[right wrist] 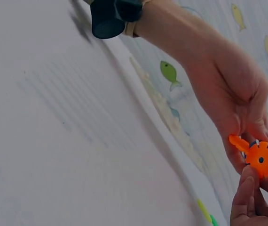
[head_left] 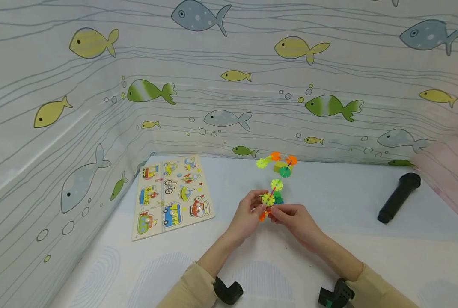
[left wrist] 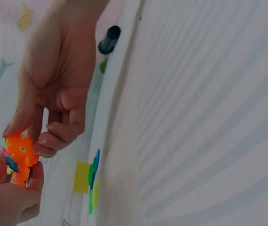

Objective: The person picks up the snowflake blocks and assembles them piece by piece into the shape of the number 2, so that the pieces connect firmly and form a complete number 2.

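Note:
In the head view my left hand (head_left: 246, 217) and right hand (head_left: 299, 222) meet at the middle of the table. Both hold a small build of notched plastic discs, with thumbs and fingertips pinching it. An orange disc (left wrist: 22, 149) faces the left wrist camera, with a dark blue piece beside it. Yellow-green discs (head_left: 268, 199) and a green disc (head_left: 278, 197) stand up above my fingers. From the right wrist, an orange disc (right wrist: 260, 159) shows between the fingertips of both hands. My fingers hide part of the build.
Behind my hands, more joined discs stand, including a green disc (head_left: 284, 172) and an orange disc (head_left: 291, 160), by a yellow block (head_left: 278, 166). A vehicle-picture puzzle board (head_left: 176, 229) lies left. A black cylinder (head_left: 398, 199) lies right. Fish-printed sheeting (head_left: 267, 102) rises behind the table.

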`<state>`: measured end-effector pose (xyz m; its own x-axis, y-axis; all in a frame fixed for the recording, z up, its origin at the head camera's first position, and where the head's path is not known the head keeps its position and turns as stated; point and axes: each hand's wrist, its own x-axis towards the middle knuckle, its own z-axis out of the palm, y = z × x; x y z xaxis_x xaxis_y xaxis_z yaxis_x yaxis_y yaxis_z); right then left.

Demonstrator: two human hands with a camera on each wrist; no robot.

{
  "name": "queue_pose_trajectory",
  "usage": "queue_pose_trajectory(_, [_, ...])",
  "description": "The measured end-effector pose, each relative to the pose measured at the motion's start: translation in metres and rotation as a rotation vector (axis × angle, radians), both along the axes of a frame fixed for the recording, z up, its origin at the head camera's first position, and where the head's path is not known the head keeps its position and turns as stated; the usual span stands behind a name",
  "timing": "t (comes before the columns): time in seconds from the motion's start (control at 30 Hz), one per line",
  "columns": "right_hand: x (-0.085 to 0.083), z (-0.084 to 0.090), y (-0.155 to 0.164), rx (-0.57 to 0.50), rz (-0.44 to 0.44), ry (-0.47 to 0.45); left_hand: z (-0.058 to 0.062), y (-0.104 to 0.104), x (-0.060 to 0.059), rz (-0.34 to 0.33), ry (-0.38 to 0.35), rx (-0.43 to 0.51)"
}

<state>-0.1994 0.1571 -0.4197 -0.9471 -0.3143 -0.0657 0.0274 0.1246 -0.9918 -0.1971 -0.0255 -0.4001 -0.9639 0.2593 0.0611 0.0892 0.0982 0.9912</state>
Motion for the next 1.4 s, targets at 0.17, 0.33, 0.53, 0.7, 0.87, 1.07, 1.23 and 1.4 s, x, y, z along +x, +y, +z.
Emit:
queue_pose_trajectory(0.17, [0.000, -0.002, 0.000, -0.030, 0.028, -0.013, -0.001, 0.001, 0.000, 0.009, -0.001, 0.001])
queue_pose_trajectory(0.33, [-0.001, -0.003, 0.002, -0.036, 0.047, -0.013, -0.001, 0.001, 0.000, 0.018, -0.004, -0.005])
queue_pose_trajectory(0.53, [-0.003, -0.007, 0.001, -0.051, 0.061, -0.024, -0.003, 0.000, 0.001, 0.008, -0.004, -0.024])
queue_pose_trajectory(0.7, [-0.002, -0.008, -0.002, -0.074, 0.050, -0.024, -0.003, 0.000, 0.000, 0.015, 0.019, -0.021])
queue_pose_trajectory(0.87, [0.000, -0.008, -0.005, -0.043, 0.012, 0.001, -0.003, -0.001, -0.001, 0.043, 0.045, -0.020])
queue_pose_trajectory(1.07, [0.001, -0.006, -0.007, 0.039, -0.052, 0.036, -0.003, -0.004, -0.005, 0.075, 0.057, -0.033])
queue_pose_trajectory(1.23, [-0.002, -0.004, -0.003, 0.099, -0.108, 0.035, 0.000, -0.008, -0.008, 0.093, 0.043, -0.038])
queue_pose_trajectory(1.4, [-0.013, -0.008, 0.007, 0.195, -0.170, 0.067, -0.001, -0.010, -0.008, 0.099, 0.022, -0.031])
